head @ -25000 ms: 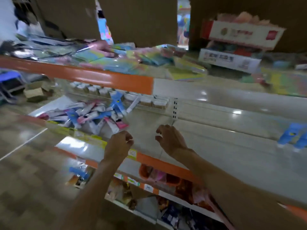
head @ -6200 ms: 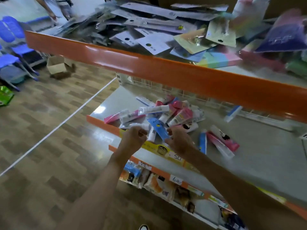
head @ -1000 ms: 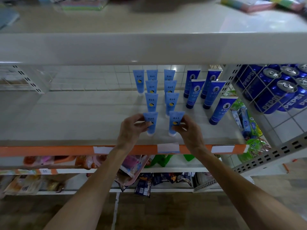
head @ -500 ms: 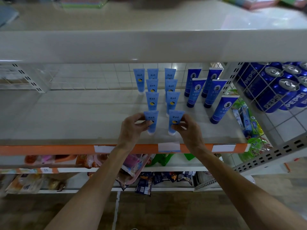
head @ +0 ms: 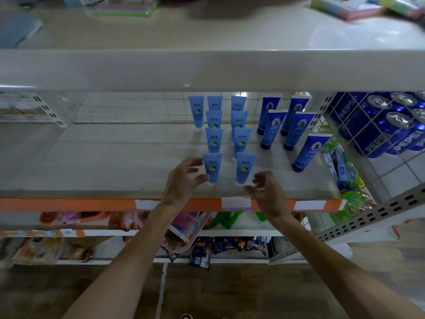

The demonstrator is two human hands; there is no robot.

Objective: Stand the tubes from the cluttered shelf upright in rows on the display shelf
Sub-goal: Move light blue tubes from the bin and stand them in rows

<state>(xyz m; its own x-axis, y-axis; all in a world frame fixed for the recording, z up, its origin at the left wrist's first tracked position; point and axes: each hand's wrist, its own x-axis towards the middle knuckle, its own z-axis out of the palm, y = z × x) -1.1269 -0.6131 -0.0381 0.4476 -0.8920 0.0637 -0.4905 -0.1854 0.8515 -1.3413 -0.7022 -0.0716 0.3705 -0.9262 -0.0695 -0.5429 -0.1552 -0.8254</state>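
Standing cap-down: 9 light-blue tubes (head: 212,168) (yellow emblem each).

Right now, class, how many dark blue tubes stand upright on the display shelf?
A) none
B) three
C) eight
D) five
D: five dark blue tubes stand upright on the display shelf, grouped to the right of the rows of light blue tubes.
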